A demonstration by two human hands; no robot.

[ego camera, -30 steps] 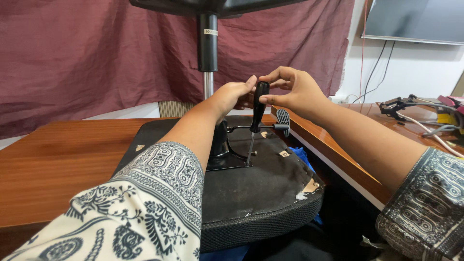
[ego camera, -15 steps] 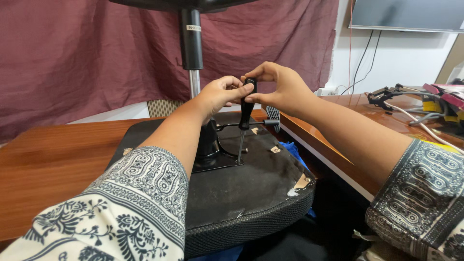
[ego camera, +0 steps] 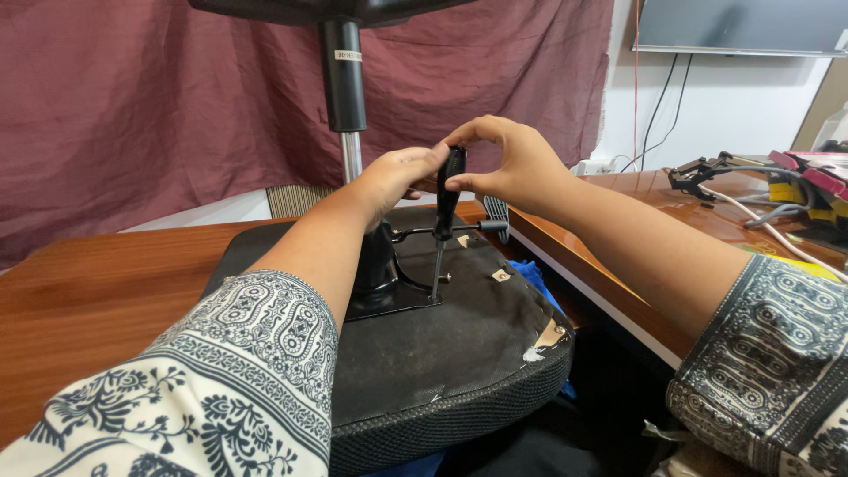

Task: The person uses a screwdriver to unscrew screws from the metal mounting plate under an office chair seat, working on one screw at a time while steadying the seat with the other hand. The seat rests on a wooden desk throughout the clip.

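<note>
Maroon cloth (ego camera: 159, 115) hangs behind the upturned chair seat (ego camera: 442, 353). My right hand (ego camera: 517, 163) and left hand (ego camera: 393, 177) both close fingers around the upright screwdriver (ego camera: 446, 208), its tip at a screw on the black plate (ego camera: 402, 296).

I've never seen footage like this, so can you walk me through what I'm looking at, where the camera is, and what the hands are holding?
The camera sits on a person's head and looks down at their own arms in patterned sleeves. An office chair seat lies upside down on a wooden table, with its metal column pointing up. Both hands meet at the top of a black-handled screwdriver: the right hand pinches the handle and the left hand touches it from the other side. The tool stands upright with its tip at a screw on the black mounting plate. Cables and tools lie on the desk at the right.
</note>
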